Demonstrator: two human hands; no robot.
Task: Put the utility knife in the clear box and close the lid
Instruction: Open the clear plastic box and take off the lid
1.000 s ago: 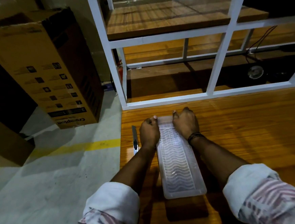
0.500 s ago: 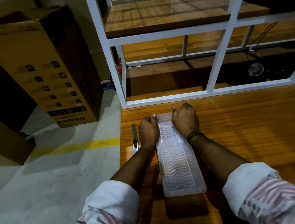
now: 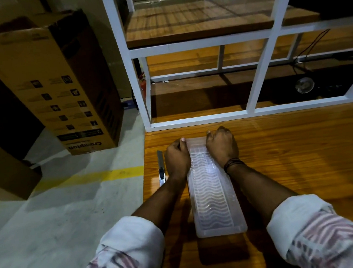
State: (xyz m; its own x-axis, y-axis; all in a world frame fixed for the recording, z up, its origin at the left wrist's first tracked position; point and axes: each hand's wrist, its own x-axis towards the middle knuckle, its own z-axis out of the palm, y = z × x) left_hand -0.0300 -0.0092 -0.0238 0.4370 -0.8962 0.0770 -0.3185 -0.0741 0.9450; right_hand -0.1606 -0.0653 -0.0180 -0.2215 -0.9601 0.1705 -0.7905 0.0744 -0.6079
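A long clear box point(image 3: 215, 194) is seen lying lengthwise on the wooden table point(image 3: 299, 155), its far end pointed at the white shelving frame point(image 3: 258, 85). Its lid, ribbed with a wavy pattern, is seated flat on top; whether it is latched cannot be told. Nothing can be made out inside through the plastic.

The far end of the box is gripped from both sides. The left hand point(image 3: 176, 160) is curled closed against the left far corner, thumb laid on the lid's edge. The right hand point(image 3: 222, 146) is curled closed over the right far corner, thumb also up on the lid, a dark band worn at the wrist. Both hands are clamped on the box and nothing else is held.

The utility knife point(image 3: 161, 167) is found outside the box, lying flat on the table just beside the left hand, close to the table's left edge and parallel to the box. It is touched by neither hand.

Rolled white cuffs over striped sleeves point(image 3: 319, 239) are seen at the bottom of the view. Off the table to the left, a tall cardboard carton point(image 3: 46, 80) is stood on the grey floor, with a smaller cardboard box point(image 3: 5, 170) nearer the left edge, and a yellow line point(image 3: 103, 176) is painted across the floor. Wooden shelves are carried inside the white frame.
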